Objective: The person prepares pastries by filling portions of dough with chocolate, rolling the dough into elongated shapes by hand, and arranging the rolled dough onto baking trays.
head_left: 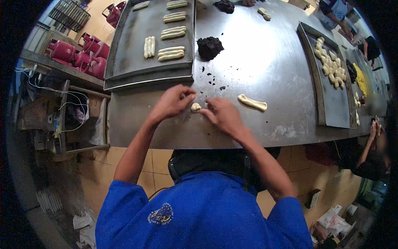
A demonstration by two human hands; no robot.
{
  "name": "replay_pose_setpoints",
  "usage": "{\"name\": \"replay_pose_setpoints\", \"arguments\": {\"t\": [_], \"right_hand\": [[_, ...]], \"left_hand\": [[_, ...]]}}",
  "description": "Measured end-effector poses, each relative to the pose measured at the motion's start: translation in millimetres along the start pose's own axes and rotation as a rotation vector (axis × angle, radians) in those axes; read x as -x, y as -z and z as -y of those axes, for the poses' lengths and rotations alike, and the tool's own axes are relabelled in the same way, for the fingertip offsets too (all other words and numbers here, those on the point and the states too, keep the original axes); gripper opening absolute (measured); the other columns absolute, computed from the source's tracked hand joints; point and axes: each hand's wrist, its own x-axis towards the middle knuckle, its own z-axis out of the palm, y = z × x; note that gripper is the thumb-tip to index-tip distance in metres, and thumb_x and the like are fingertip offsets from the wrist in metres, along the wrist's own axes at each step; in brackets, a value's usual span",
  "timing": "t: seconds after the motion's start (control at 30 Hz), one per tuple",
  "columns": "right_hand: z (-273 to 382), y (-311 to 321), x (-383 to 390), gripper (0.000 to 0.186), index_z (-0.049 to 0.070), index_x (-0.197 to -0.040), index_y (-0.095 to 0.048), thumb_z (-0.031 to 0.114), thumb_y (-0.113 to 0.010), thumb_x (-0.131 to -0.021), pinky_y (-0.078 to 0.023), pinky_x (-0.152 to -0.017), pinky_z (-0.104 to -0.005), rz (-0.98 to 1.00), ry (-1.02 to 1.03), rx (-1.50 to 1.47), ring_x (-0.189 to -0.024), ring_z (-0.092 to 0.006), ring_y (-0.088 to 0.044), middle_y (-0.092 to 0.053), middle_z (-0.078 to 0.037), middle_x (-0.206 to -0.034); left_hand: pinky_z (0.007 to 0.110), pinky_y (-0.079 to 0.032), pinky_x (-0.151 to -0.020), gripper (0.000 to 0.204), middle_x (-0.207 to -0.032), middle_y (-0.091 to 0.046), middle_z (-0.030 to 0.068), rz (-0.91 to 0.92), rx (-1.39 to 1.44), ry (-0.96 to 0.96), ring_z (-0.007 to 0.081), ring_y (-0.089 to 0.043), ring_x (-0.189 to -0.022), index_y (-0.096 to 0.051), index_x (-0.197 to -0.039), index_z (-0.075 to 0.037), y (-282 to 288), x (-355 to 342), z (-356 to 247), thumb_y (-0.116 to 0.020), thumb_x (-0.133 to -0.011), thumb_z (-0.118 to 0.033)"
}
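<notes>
- As I look down from afar, a small, round, pale dough piece [195, 108] sits on the grey metal table [282, 79], between both hands.
- The left hand [175, 101] curls, thumb and fingers apart.
- The right hand [224, 116] is loosely spread; whether its thumb touches the dough, I cannot tell.
- Black crumbs [222, 88] lie just beyond, near a grey rectangular tray [128, 54].

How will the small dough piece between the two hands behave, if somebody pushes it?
The small dough piece would probably dent, as it looks soft and unbaked. It may also roll a little, because its outline looks roundish.
</notes>
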Motion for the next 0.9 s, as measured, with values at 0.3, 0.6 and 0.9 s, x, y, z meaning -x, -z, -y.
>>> {"name": "replay_pose_setpoints", "arguments": {"t": [0.3, 0.6, 0.9], "right_hand": [[26.1, -14.7, 1.4, 0.021, 0.005, -0.113, -0.072, 0.013, -0.07, -0.094, -0.053, -0.073, -0.0389, -0.08, 0.092, -0.188, -0.082, -0.0308, -0.067, -0.066, -0.015, -0.092], [36.4, 59.0, 44.1, 0.02, 0.0, -0.112, -0.072, 0.016, -0.07, -0.101, -0.055, -0.077, -0.0299, 0.348, -0.226, -0.872, -0.086, -0.01, -0.065, -0.072, -0.003, -0.096], [-13.6, 153.4, 61.8, 0.028, -0.004, -0.121, -0.07, 0.016, -0.069, -0.101, -0.057, -0.079, -0.0286, 0.007, -0.265, -0.397, -0.092, -0.0128, -0.067, -0.071, -0.005, -0.1]], "left_hand": [[0.027, -0.056, -0.079, 0.027, -0.101, -0.074, 0.0047, 0.098, 0.684, 0.237, 0.0099, -0.067, -0.086, -0.073, -0.114, 0.0, -21.2, 34.9, -7.2, -0.072, -0.1, -0.024], [0.028, -0.056, -0.073, 0.017, -0.091, -0.074, 0.0043, 0.175, 0.728, 0.157, 0.0112, -0.066, -0.076, -0.074, -0.107, 0.0, -20.5, 8.2, -5.3, -0.073, -0.098, -0.014], [0.05, -0.019, -0.128, 0.087, -0.171, -0.016, 0.0203, -0.088, -0.467, -0.274, 0.0357, -0.015, -0.159, -0.028, -0.164, -0.015, -61.8, 33.2, 20.6, -0.069, -0.095, -0.051]]}}
